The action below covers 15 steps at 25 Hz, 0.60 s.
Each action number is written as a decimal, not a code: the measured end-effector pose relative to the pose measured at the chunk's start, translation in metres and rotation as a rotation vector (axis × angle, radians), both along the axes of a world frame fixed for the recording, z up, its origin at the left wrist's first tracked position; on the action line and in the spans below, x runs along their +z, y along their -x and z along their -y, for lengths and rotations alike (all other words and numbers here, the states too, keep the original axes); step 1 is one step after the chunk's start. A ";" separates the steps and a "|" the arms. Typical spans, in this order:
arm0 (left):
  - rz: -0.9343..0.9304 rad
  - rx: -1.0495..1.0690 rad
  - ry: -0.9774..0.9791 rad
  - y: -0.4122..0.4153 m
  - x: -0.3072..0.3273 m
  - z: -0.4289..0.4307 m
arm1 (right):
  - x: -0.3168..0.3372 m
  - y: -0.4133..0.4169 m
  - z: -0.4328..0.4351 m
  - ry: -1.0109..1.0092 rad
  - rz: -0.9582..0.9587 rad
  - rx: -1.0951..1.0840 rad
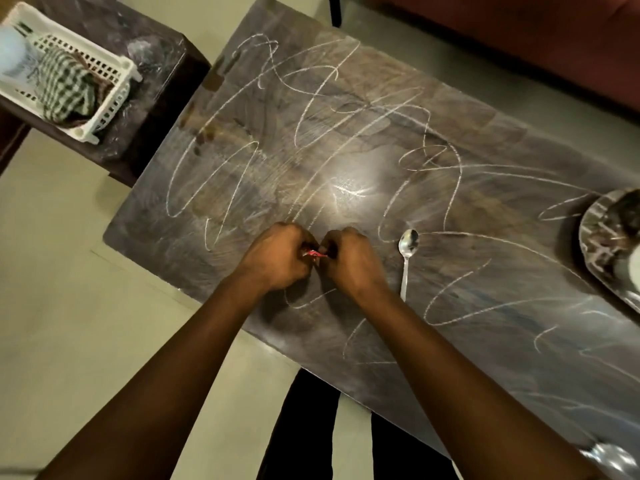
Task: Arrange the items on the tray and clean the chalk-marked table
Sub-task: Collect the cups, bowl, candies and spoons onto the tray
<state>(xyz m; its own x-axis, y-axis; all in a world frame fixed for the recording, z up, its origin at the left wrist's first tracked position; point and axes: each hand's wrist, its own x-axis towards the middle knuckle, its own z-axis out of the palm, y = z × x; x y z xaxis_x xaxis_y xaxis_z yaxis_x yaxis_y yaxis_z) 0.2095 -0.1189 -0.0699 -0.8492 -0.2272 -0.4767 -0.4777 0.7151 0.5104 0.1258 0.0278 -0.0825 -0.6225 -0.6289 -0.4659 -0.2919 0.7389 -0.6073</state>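
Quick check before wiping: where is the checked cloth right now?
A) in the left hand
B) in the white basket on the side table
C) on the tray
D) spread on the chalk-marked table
B: the checked cloth lies bunched in the white basket on the side table, while the left hand and right hand together pinch a small red item.

Pinching a small red item (315, 253) between left hand (277, 259) and right hand (353, 263), above the chalk-scribbled table (485, 150) near its front edge. Just right, a spoon (407, 252); at the right edge, a tray (594, 221).
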 end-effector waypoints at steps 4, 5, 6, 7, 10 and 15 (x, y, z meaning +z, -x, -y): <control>-0.103 0.426 -0.383 0.029 0.019 -0.034 | 0.024 0.032 -0.047 0.088 0.041 -0.243; -0.132 0.599 -0.519 0.042 0.026 -0.050 | 0.031 0.041 -0.065 0.141 0.086 -0.390; -0.148 0.733 -0.638 0.057 0.032 -0.068 | 0.037 0.049 -0.082 0.198 0.153 -0.536; -0.158 0.814 -0.736 0.071 0.037 -0.089 | 0.044 0.055 -0.100 0.269 0.249 -0.680; -0.149 0.815 -0.947 0.121 0.048 -0.175 | 0.070 0.077 -0.175 0.548 0.524 -1.101; -0.091 0.640 -1.100 0.184 0.058 -0.341 | 0.095 0.111 -0.335 0.669 0.424 -1.379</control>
